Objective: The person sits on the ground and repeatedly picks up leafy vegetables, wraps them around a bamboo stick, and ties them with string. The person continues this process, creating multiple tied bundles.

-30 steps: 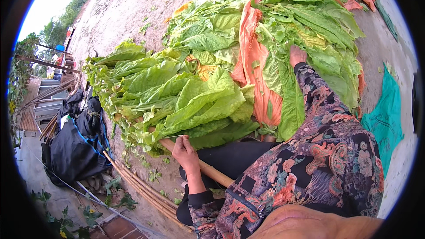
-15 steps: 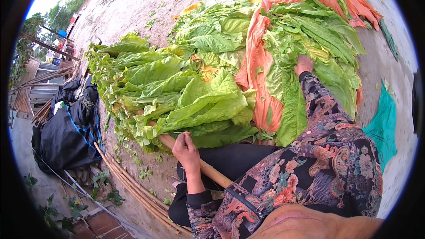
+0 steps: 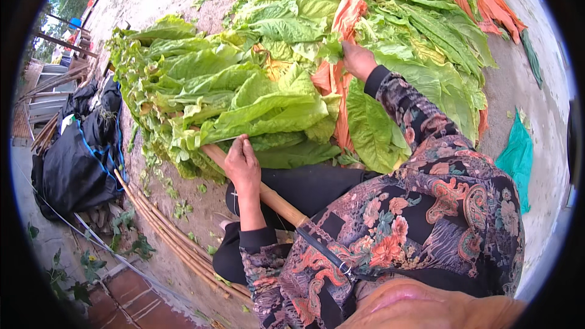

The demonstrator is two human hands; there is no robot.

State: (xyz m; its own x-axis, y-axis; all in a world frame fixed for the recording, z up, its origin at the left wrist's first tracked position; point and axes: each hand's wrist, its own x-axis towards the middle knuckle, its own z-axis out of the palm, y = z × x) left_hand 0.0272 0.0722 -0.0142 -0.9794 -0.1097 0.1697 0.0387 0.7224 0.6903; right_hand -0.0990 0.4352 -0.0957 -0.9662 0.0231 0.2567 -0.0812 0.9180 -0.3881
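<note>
My left hand point(image 3: 242, 164) is closed beside a thick wooden pole point(image 3: 281, 205), its thumb and fingertips pinching a thin pale string point(image 3: 224, 140) that runs toward the leaves. The pole slants from my waist to the near end of a row of large green leaves point(image 3: 213, 88), whose stems crowd at the left. My right hand point(image 3: 358, 61) is closed on a green leaf point(image 3: 333, 47) above an orange cloth strip point(image 3: 348, 15); how many leaves it grips I cannot tell. To its right lies a loose leaf pile point(image 3: 420, 42).
A bundle of long thin poles point(image 3: 173, 234) lies on the ground at left, near a black tarp heap point(image 3: 82, 155). More leaves point(image 3: 298, 12) are stacked behind the row. Orange sheeting point(image 3: 487, 3) and a teal cloth point(image 3: 517, 157) lie at the right.
My right hand has come leftward and up from the right leaf pile, bringing a leaf over the orange cloth. My left hand stays by the pole with the string. The whole view has shifted slightly.
</note>
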